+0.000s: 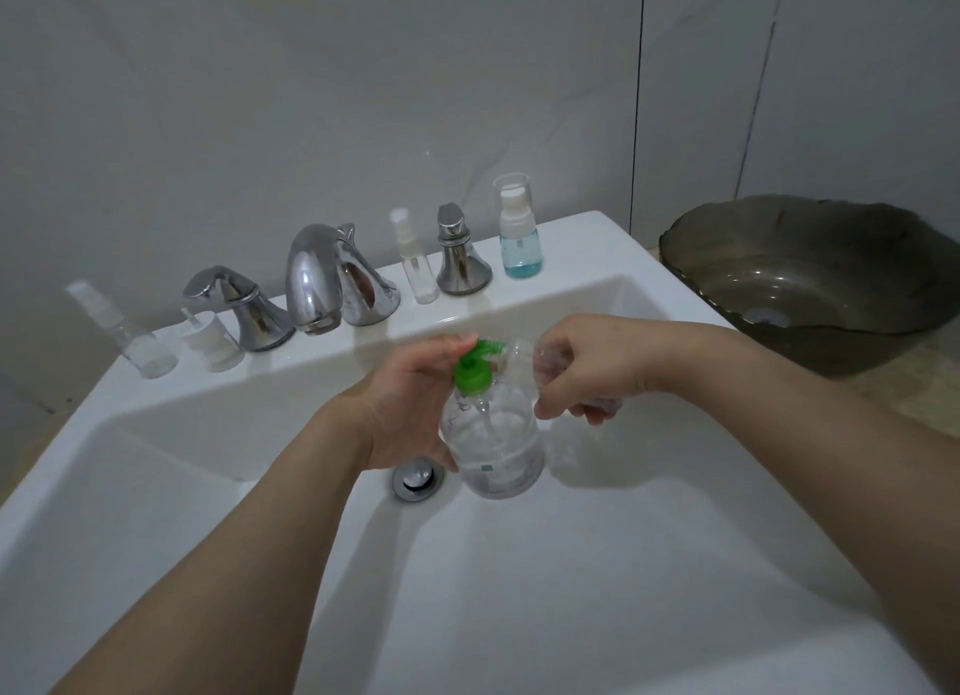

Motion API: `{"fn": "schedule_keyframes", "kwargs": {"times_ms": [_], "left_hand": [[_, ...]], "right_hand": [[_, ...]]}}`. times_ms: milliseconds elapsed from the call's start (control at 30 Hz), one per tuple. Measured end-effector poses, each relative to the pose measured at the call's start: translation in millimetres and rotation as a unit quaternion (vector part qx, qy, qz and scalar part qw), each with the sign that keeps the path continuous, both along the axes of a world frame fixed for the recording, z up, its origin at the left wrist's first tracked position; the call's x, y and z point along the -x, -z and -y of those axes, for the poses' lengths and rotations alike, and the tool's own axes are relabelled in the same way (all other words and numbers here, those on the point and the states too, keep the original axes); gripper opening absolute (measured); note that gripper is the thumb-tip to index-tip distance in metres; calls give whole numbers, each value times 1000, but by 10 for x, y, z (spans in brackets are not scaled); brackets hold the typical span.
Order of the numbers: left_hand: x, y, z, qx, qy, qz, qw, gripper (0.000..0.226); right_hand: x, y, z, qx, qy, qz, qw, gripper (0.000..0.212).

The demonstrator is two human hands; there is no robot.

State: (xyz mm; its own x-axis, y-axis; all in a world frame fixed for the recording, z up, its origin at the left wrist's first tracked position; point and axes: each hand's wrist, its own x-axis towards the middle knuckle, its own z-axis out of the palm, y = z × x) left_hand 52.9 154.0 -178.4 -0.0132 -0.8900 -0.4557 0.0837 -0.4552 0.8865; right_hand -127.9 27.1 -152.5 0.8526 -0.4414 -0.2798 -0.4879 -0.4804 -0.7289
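Over the white sink basin (571,564) my left hand (410,408) grips a clear pump bottle (493,445) with a green pump head (475,369); my forefinger lies on top of the pump. The pump's nozzle points at the mouth of a small clear bottle (524,362), tilted sideways and gripped by my right hand (587,367). Most of that small bottle is hidden by my fingers. The pump bottle holds clear liquid.
A chrome faucet (324,279) with two chrome handles (239,305) (460,258) stands on the back ledge. Small clear spray bottles (415,258) (130,331), a white pot (213,341) and a blue-liquid bottle (519,232) sit there too. The chrome drain (415,479) lies below my left hand. A dark glass bowl (810,279) is at right.
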Motion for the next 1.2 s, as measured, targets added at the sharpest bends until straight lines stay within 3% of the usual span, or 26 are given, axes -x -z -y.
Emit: {"fn": "schedule_keyframes", "kwargs": {"times_ms": [367,800,1200], "left_hand": [[23,-47,-34,2,19,-13,1000,68],[44,-38,-19,10,-7,2,1000,50],[17,-40,-49,-13,15,3,1000,70]], "right_hand": [[-15,-15,-5,40,21,63,997,13],[-5,0,-10,14,8,-2,1000,16],[-14,-42,-18,36,22,45,998,13]]}}
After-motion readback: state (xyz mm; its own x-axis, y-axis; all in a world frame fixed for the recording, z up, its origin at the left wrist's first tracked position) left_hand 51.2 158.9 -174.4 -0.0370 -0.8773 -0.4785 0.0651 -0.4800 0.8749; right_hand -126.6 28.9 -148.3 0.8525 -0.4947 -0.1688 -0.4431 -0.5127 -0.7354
